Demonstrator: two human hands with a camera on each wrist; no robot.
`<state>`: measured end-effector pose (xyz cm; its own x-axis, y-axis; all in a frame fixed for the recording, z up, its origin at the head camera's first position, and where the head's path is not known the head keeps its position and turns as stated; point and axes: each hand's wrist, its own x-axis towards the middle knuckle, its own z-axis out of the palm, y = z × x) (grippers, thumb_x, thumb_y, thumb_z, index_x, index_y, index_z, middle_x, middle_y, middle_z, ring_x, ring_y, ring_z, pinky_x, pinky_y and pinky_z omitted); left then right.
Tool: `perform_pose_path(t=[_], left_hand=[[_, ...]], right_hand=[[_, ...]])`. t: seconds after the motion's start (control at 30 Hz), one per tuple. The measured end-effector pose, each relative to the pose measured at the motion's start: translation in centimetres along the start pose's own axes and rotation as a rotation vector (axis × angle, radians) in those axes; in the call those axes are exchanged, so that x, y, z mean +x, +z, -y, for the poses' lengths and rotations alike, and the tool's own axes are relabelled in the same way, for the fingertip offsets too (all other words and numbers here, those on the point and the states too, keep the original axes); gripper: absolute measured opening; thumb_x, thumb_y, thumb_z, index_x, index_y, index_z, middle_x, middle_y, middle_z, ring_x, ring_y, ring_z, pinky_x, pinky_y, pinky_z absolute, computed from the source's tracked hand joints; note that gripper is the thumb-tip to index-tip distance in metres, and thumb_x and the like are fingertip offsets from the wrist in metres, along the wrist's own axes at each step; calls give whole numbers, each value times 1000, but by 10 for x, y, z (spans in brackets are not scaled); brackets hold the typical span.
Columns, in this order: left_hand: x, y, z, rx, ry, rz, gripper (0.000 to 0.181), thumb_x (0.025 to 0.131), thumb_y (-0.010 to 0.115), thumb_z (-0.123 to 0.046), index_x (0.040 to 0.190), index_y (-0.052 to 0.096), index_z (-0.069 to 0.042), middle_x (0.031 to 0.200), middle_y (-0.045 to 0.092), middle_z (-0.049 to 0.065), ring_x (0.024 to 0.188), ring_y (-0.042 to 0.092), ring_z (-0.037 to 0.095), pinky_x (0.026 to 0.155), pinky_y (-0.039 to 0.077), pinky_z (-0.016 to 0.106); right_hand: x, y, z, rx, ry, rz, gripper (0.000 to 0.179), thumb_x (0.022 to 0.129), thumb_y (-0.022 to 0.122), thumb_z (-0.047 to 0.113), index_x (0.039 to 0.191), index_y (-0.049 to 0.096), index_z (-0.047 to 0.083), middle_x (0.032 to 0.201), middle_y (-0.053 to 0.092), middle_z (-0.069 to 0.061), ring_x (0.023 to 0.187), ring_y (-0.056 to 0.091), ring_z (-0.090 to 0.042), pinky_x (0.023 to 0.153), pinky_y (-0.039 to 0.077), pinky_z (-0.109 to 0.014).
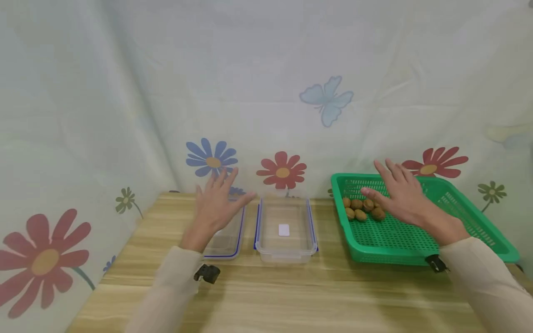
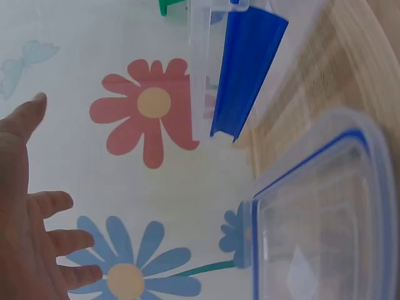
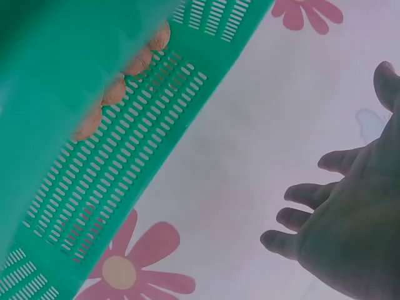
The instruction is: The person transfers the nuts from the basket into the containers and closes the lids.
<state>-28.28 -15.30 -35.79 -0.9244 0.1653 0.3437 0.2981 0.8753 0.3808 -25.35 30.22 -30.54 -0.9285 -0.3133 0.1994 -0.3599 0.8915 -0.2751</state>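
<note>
My left hand is raised over the lid, a clear plastic piece with a blue seal, its fingers spread and nothing in them. The lid lies on the table left of a clear plastic container with blue side clips and a small white label. At the right, my right hand hovers above the green basket, fingers straight and holding nothing. Several walnuts sit in the basket's left back corner, partly covered by that hand in the head view. Both palms face away from me.
The wooden table meets a pale cloth printed with flowers and a butterfly at its back edge. This cloth also hangs along the left side. Each wrist wears a small black camera.
</note>
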Motion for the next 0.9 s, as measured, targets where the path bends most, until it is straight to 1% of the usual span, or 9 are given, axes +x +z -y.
perform_pose_path(t=[0.07,0.2,0.3,0.4,0.47,0.57,0.7,0.83,0.9], left_hand=[[-1,6,0,-52,-13,-11,95,97,48,-80,168,33,-19,170,31,19,156,26,46,119,8,84],[-3,16,-1,-216,-53,-20,88,99,60,-68,165,39,-13,167,39,17,154,33,41,125,22,71],[-5,24,-2,-337,-103,-9,83,99,67,-57,164,41,-11,166,41,14,153,35,38,125,31,62],[-7,31,-2,-399,-149,9,81,99,71,-50,163,42,-12,165,42,15,152,36,40,125,33,61],[-9,33,-3,-433,-165,17,79,99,72,-48,163,43,-10,164,44,17,151,38,42,124,33,62],[-10,37,-3,-499,-174,27,77,98,74,-43,161,45,-8,159,48,21,146,45,43,120,41,60],[-11,43,-2,-597,-175,29,72,97,77,-34,157,50,-4,150,57,24,134,57,46,109,53,58],[-9,49,-1,-623,-185,44,68,97,78,-30,154,53,-3,142,63,26,123,65,47,101,60,55],[-9,50,-1,-643,-210,58,66,97,78,-28,154,53,-4,139,64,27,115,69,47,94,64,52]], right_hand=[[1,-5,-3,35,4,16,88,111,48,52,168,7,-2,169,3,-38,153,3,-61,117,8,-85],[4,-15,-10,132,21,44,87,111,50,47,169,5,0,170,5,-36,154,1,-59,117,5,-85],[7,-22,-15,184,12,42,86,111,54,44,168,8,-1,171,11,-33,155,7,-56,120,11,-82],[8,-26,-20,203,-2,40,85,110,58,41,168,13,-2,170,18,-32,155,16,-54,119,20,-79],[9,-27,-22,209,-10,48,85,109,60,40,168,16,-3,169,21,-32,154,20,-54,118,24,-79],[11,-28,-26,211,-17,57,81,109,62,39,166,22,-3,168,26,-31,151,26,-55,115,28,-80],[15,-27,-33,243,-5,59,75,109,62,38,164,30,-2,166,33,-29,144,36,-59,112,36,-78],[20,-25,-42,281,15,59,70,109,62,37,162,37,-2,162,39,-30,140,42,-59,110,42,-76],[22,-23,-45,294,17,57,66,109,62,35,159,41,-3,159,43,-31,141,43,-56,110,42,-75]])
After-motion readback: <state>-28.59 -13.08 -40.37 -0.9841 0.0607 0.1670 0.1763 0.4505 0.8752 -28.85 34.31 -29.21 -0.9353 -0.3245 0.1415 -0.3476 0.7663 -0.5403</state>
